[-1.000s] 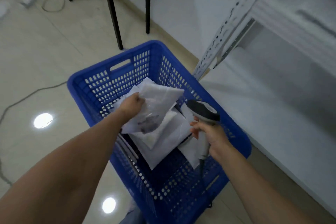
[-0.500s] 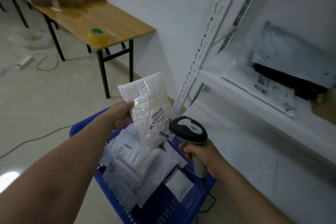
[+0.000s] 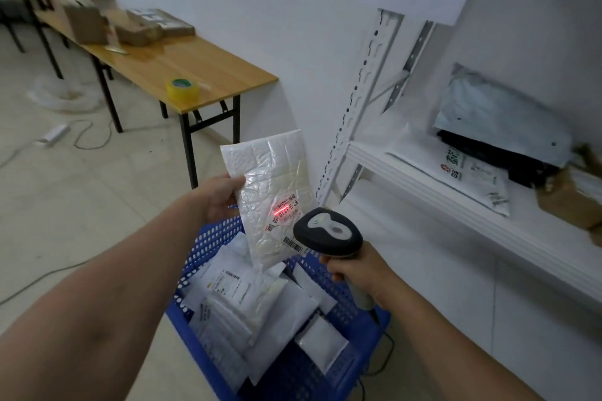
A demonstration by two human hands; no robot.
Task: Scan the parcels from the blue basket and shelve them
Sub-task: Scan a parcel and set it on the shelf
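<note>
My left hand (image 3: 220, 197) grips the left edge of a white bubble-mailer parcel (image 3: 270, 192) and holds it upright above the blue basket (image 3: 208, 247). A red scan line glows on the parcel's label. My right hand (image 3: 358, 270) is closed around the handle of a black-and-grey barcode scanner (image 3: 327, 233), whose head points at the label from the lower right. Several white parcels (image 3: 260, 306) lie in the basket. The white shelf (image 3: 439, 195) stands at the right.
The shelf board holds a white printed mailer (image 3: 469, 176), a silver-grey bag (image 3: 501, 117), a black bag and a brown box (image 3: 573, 205). A wooden table (image 3: 182, 65) at the left carries a yellow tape roll (image 3: 182, 89) and cardboard boxes. Cables lie on the floor.
My view rose from the basket to the shelf. My left hand lifted the parcel out of the basket, and the red scan line now shows on its label.
</note>
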